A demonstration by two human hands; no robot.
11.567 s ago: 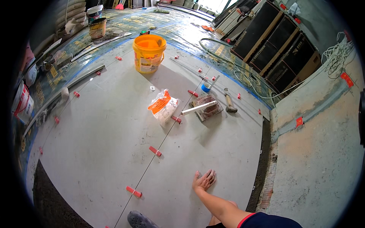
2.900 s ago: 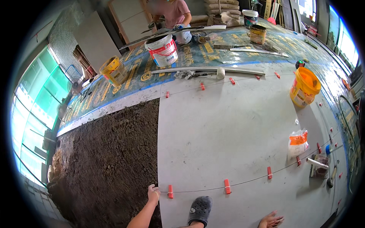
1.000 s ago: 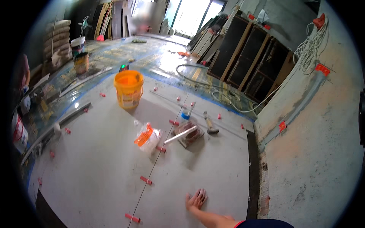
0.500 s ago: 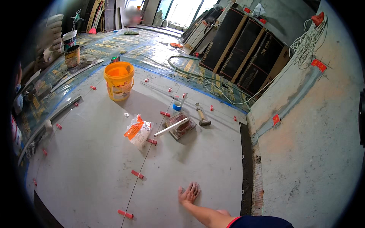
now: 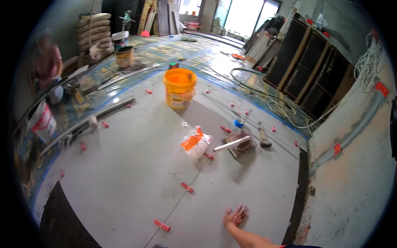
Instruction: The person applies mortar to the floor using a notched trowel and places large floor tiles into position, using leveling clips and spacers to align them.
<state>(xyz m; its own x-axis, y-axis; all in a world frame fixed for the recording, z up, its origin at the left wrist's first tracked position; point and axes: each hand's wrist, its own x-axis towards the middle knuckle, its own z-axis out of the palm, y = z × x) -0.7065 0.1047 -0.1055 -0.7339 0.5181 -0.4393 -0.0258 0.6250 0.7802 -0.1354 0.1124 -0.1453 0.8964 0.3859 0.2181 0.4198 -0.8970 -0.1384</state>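
Note:
My right hand (image 5: pixel 236 215) rests on the large grey floor tile (image 5: pixel 231 182), right of the joint, with its fingers stretched out and nothing in them. My left hand is out of view. Several red levelling wedges sit along the joint, one wedge (image 5: pixel 162 225) to the left of my hand and another wedge (image 5: pixel 187 187) farther up. Beyond lie a clear plastic bag with an orange label (image 5: pixel 196 142), a dirty square block with a white bar handle (image 5: pixel 237 144), a hammer (image 5: pixel 264 136) and a blue tape roll (image 5: pixel 238 123).
A yellow bucket (image 5: pixel 180 91) stands at the tiles' far part. A long metal straightedge (image 5: pixel 91 122) lies along the left edge, near a white bucket (image 5: pixel 43 122). At far left is another person (image 5: pixel 47 68). Right are the wall (image 5: pixel 351 186), a hose (image 5: pixel 248 84) and tall black boxes (image 5: pixel 306 62).
The view has swung left, so the scene sits farther right and another person at the far left shows more fully. My right hand stays flat on the tile.

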